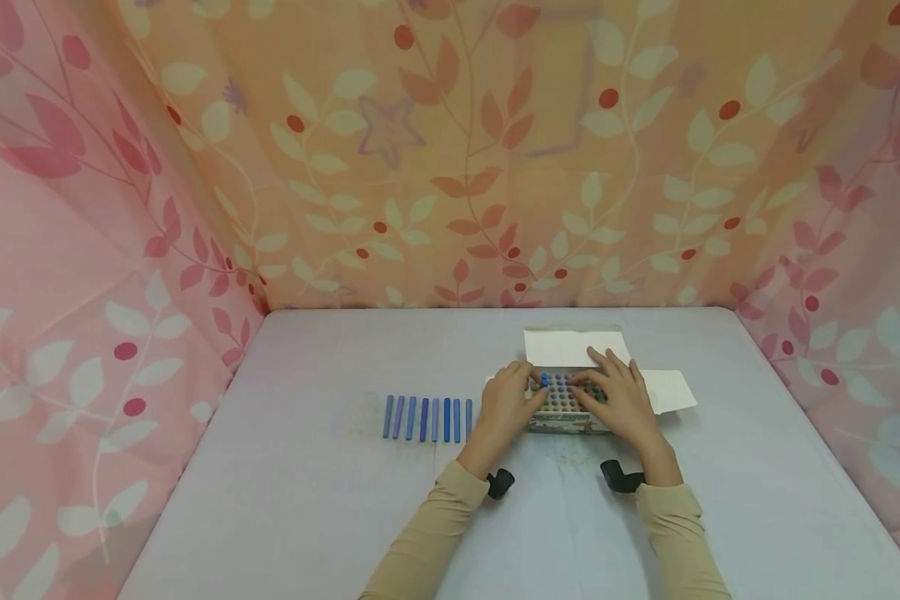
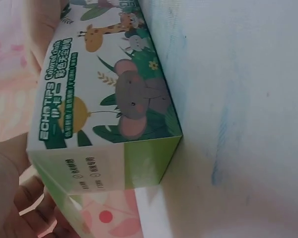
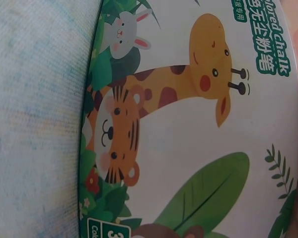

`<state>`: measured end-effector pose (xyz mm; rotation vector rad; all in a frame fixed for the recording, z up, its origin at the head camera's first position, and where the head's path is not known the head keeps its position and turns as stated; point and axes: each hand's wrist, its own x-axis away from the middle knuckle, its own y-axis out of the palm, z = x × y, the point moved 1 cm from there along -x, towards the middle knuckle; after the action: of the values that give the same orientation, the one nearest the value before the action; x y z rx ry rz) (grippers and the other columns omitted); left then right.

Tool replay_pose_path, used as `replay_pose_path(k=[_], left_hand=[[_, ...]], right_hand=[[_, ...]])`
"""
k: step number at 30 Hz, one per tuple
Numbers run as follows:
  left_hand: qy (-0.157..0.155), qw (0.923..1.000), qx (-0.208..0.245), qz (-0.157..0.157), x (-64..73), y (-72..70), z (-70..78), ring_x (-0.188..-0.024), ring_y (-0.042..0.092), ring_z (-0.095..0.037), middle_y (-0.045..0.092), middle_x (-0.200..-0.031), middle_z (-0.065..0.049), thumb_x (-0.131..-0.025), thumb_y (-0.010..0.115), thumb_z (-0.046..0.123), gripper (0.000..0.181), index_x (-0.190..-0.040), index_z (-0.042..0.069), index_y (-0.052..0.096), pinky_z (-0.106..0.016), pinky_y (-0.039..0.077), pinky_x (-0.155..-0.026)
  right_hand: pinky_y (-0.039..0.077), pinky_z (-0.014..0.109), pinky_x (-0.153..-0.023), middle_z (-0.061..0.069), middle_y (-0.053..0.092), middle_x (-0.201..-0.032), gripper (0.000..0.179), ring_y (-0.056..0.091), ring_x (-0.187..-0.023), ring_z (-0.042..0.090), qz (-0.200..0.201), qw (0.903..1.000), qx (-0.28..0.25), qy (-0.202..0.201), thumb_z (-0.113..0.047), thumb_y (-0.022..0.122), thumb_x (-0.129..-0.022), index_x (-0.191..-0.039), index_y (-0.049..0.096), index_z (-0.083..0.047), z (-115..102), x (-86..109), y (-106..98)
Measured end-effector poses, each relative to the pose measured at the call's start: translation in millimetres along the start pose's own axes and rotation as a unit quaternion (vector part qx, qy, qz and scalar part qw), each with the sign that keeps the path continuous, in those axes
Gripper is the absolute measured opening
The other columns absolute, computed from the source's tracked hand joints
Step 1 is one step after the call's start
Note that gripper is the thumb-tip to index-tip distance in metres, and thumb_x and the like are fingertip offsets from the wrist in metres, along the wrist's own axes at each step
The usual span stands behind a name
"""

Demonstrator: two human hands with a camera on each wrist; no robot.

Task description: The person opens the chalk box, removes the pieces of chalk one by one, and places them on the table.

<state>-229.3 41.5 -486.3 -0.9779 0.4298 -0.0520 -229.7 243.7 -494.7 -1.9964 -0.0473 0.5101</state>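
Note:
An opened cardboard box of coloured chalk (image 1: 570, 423) holds rows of chalk sticks on end, tips up. One blue chalk stick (image 1: 545, 379) stands higher than the others at the box's left side. My left hand (image 1: 506, 404) is at that side, with thumb and index finger at the blue stick, seemingly pinching it. My right hand (image 1: 621, 396) reaches over the box's right part, its fingers spread and fingertips over the chalk tops. In the left wrist view the box's printed front (image 2: 109, 89) shows animals; the right wrist view shows the same printed side (image 3: 174, 119) close up.
Several blue and purple chalk sticks (image 1: 423, 419) lie in a row left of the box. White lid flaps (image 1: 570, 346) stretch out behind and right of it. Faint chalk smudges mark the white tabletop (image 1: 307, 500). Patterned curtains (image 1: 450, 167) enclose the table.

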Motion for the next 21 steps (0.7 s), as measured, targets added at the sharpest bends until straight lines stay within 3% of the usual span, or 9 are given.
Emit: replay_pose_path(k=[4,13,21], left_hand=[[-0.008,0.9998,-0.008,0.017,-1.3,2.5,0.0,-0.074,0.055,-0.011,0.062,-0.088,0.004,-0.084,0.066,0.036,0.017,-0.089,0.020,0.064,-0.025,0.039,-0.060],[0.016,0.9976,-0.051,0.044,-4.5,8.1,0.6,-0.068,0.053,-0.010,0.058,-0.079,0.008,-0.081,0.068,0.042,0.021,-0.086,0.022,0.065,-0.025,0.038,-0.057],[0.032,0.9949,-0.057,0.077,-6.0,9.2,4.1,-0.068,0.053,-0.009,0.058,-0.076,0.009,-0.079,0.070,0.038,0.016,-0.082,0.023,0.066,-0.026,0.039,-0.060]], right_hand=[[0.007,0.063,-0.105,0.015,0.037,-0.144,0.018,0.024,-0.134,0.043,-0.001,1.0000,0.004,0.000,-0.035,0.067,-0.083,-0.096,0.068,-0.023,0.3,-0.2,-0.5],[0.006,0.063,-0.106,0.014,0.037,-0.144,0.017,0.023,-0.134,0.043,-0.001,1.0000,0.004,-0.002,-0.035,0.067,-0.083,-0.096,0.068,-0.023,1.1,0.0,-0.4],[0.008,0.064,-0.105,0.013,0.037,-0.144,0.016,0.024,-0.135,0.042,0.002,1.0000,0.005,-0.003,-0.035,0.067,-0.084,-0.096,0.068,-0.024,1.6,0.4,0.4]])
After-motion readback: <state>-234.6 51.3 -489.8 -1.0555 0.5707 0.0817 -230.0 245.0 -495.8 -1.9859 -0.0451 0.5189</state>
